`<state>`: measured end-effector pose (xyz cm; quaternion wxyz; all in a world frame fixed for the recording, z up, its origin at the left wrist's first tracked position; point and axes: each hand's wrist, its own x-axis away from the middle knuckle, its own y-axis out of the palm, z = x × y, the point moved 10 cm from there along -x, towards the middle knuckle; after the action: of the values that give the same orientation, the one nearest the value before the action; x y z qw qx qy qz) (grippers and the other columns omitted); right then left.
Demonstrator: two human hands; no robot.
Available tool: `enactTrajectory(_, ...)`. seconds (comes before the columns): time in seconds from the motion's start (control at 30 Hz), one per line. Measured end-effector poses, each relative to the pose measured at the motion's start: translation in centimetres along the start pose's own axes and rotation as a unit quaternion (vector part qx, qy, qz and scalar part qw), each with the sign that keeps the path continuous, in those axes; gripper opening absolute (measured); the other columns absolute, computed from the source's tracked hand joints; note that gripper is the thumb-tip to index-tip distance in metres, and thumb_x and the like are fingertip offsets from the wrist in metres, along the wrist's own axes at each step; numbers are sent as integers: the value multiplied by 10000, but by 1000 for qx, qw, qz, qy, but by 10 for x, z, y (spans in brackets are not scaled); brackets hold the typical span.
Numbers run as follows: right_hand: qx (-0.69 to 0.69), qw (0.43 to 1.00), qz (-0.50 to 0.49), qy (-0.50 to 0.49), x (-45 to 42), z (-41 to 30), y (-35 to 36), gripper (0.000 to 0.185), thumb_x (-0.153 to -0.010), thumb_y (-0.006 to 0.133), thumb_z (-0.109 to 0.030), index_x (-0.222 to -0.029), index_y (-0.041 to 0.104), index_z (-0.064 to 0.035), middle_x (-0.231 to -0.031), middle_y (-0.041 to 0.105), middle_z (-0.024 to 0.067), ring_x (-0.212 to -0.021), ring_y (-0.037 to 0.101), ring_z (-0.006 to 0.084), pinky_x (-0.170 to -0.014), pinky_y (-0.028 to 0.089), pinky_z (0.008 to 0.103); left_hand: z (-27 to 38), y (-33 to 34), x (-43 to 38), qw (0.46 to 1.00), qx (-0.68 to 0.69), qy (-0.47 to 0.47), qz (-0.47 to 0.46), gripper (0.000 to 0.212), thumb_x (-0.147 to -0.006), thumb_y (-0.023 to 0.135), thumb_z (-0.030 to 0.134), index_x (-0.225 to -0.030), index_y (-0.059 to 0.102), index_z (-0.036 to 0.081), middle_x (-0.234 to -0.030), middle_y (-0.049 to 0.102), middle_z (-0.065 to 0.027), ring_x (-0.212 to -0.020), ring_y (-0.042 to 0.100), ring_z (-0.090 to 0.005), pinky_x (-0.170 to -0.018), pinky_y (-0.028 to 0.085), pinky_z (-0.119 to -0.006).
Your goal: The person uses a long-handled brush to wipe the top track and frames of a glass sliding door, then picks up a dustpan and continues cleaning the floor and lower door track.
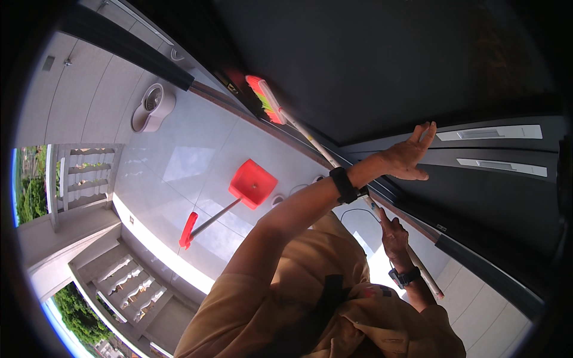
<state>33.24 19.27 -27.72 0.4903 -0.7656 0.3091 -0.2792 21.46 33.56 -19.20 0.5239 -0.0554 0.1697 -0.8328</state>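
My left hand (409,154) is raised with its fingers apart and holds nothing, beside the silver handle plate (506,132) of a dark double door (380,58). My right hand (395,235) grips the pole of a broom (315,144), whose lower end reaches past my wrist. The broom's red, green and orange bristles (265,99) are at the doorway's threshold, by the dark door panel. A red long-handled dustpan (264,181) rests on the tiled floor, with a small bit of debris in it. Its red hand grip (188,230) points away from the door.
A spin mop bucket (163,109) stands by the tiled wall. A second handle plate (501,167) is on the adjoining door leaf. White balusters (91,172) line the balcony's edge. A brown threshold strip (295,151) runs along the doorway. My feet (277,200) are partly hidden by my arm.
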Motion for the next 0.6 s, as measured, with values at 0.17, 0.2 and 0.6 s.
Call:
enactTrajectory(0.17,79,990,-107,38,-44,18,117,309,-857,445,-127,-1149,509,-50,-708,577,196,-609,596,329,-532,493,402,2,-3,3,1000,-12,-16,-7,1003,-731,603,282,-1337,-143,-8,-1356,33,-276,-1148,359,-428,-973,366,-376)
enactTrajectory(0.2,59,993,-96,46,-57,27,144,276,-849,449,-126,-1101,530,-47,-726,590,205,-638,604,334,-557,497,403,7,0,-1,1000,-13,-12,-12,1003,-731,603,282,-1337,-143,-8,-1356,33,-276,-1148,359,-428,-973,366,-376)
enactTrajectory(0.6,-29,982,-62,174,63,35,53,177,-818,534,-216,-768,519,-48,-704,560,148,-640,568,349,-551,455,435,3,-1,1,998,-54,14,30,1074,-702,655,239,-1333,-191,42,-1378,17,-265,-1148,398,-400,-965,385,-367)
